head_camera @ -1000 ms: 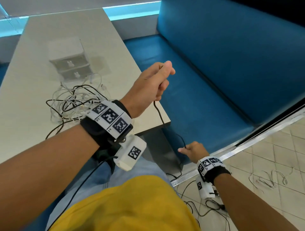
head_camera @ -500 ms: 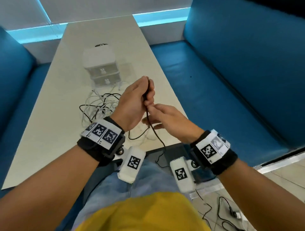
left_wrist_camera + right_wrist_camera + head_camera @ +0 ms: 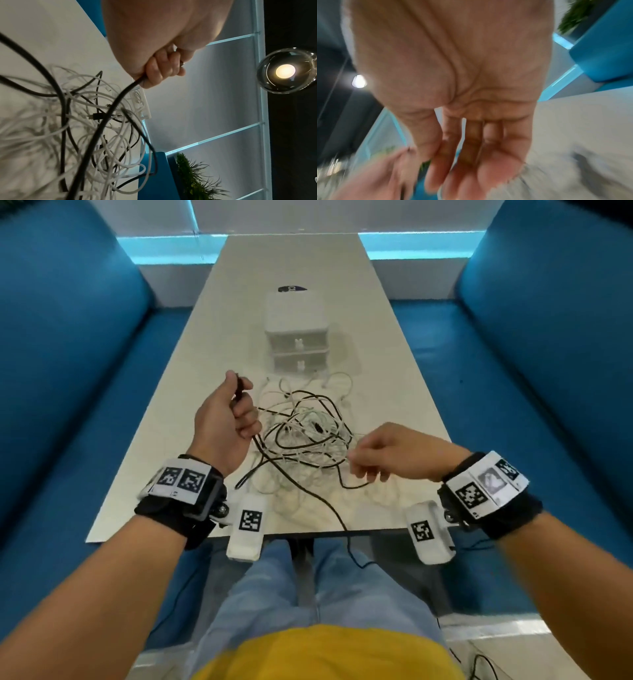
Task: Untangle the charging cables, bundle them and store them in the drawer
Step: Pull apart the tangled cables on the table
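Left hand (image 3: 224, 422): raised over the desk (image 3: 191, 378), fingers curled tight round the black cable (image 3: 308, 491) near its plug end; the left wrist view shows that cable leaving the fist and dropping into the heap.
Right hand (image 3: 387, 455): low over the near right of the tangle (image 3: 305, 440), fingers loosely bent, tips at a strand. Whether it truly pinches anything, I cannot tell; the right wrist view is blurred and shows nothing held.
Tangle: black and white cables knotted together mid-desk, just in front of the drawer unit (image 3: 296, 332).
Black cable: runs from the left fist through the heap, then off the near desk edge and down between the knees.
Drawer unit: small, white, two drawers, both closed, beyond the heap.
Stage: early, I'd say. Nothing is bundled yet and nothing stored.
Step in hand: freeing the black cable from the white ones.
How to do it well: keep the plug end high and steady, and let the right hand feed slack and lift white loops off rather than yanking.
Watch out: a hard pull likely tightens the knot and drags the whole heap towards the desk edge.
Next: once free, coil it, then open a drawer.
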`<state>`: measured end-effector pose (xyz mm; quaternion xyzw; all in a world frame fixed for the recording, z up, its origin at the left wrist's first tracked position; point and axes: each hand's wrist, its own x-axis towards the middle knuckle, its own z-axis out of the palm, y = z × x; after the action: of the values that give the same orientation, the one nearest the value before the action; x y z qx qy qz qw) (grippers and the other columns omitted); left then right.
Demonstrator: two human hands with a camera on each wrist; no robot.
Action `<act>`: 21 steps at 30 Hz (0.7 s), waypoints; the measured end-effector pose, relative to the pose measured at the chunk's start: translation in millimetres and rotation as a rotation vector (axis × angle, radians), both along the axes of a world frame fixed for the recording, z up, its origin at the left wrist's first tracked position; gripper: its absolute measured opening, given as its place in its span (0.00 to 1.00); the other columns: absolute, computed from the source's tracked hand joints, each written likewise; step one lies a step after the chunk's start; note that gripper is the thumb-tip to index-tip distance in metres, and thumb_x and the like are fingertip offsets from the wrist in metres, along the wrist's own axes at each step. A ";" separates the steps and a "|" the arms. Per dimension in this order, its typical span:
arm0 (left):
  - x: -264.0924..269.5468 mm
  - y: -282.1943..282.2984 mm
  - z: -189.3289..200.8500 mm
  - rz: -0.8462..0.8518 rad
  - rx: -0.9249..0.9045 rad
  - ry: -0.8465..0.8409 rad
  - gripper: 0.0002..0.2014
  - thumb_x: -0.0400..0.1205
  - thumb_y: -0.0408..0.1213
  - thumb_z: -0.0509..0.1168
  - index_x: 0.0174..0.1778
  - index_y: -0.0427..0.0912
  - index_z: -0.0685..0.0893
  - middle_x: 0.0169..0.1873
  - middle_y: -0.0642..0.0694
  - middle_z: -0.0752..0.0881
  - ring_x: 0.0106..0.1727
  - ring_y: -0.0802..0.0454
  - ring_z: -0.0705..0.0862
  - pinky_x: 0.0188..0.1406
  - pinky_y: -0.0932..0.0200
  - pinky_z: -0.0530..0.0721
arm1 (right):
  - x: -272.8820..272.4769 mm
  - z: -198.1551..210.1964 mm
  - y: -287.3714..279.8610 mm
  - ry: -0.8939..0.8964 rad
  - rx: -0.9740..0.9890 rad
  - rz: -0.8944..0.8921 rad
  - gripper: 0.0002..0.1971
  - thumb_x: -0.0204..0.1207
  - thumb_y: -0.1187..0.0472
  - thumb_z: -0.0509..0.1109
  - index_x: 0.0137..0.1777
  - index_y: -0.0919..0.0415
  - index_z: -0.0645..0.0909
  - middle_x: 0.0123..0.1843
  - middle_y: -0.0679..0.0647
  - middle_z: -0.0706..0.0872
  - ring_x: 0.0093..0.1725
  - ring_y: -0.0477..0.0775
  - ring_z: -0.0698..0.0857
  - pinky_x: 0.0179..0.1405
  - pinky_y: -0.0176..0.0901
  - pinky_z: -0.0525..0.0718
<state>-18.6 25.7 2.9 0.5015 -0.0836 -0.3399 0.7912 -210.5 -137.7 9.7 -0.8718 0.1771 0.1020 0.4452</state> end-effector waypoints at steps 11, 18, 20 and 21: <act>-17.4 -3.6 -15.5 -0.190 0.218 -0.190 0.08 0.86 0.39 0.62 0.50 0.43 0.86 0.24 0.52 0.64 0.23 0.58 0.59 0.22 0.61 0.53 | 120.7 -32.0 -16.4 0.048 -0.516 -0.046 0.12 0.76 0.66 0.66 0.52 0.58 0.90 0.50 0.57 0.91 0.49 0.58 0.88 0.43 0.40 0.81; -15.0 -15.2 -16.9 -0.184 0.236 -0.165 0.09 0.86 0.37 0.61 0.48 0.42 0.86 0.24 0.52 0.64 0.24 0.57 0.58 0.23 0.60 0.53 | 138.7 -55.9 -17.9 0.148 -0.812 -0.063 0.09 0.76 0.55 0.67 0.47 0.61 0.77 0.41 0.57 0.80 0.44 0.63 0.84 0.39 0.46 0.80; -15.1 -18.4 -16.3 -0.183 0.248 -0.179 0.08 0.85 0.37 0.62 0.47 0.42 0.87 0.25 0.51 0.63 0.26 0.56 0.57 0.24 0.59 0.52 | 139.7 -59.4 -20.3 0.163 -0.823 -0.064 0.11 0.76 0.55 0.68 0.50 0.62 0.78 0.45 0.58 0.83 0.47 0.63 0.85 0.41 0.47 0.81; -15.4 -19.5 -16.2 -0.183 0.253 -0.185 0.08 0.85 0.37 0.62 0.46 0.43 0.87 0.25 0.51 0.63 0.26 0.55 0.56 0.24 0.60 0.52 | 139.4 -60.6 -21.2 0.165 -0.810 -0.066 0.12 0.75 0.54 0.68 0.52 0.62 0.80 0.48 0.58 0.85 0.47 0.63 0.85 0.43 0.48 0.84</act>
<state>-34.0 6.2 -13.3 0.6164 -0.1580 -0.3704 0.6767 -71.1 -158.8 -50.9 -0.9592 0.2661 0.0793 0.0537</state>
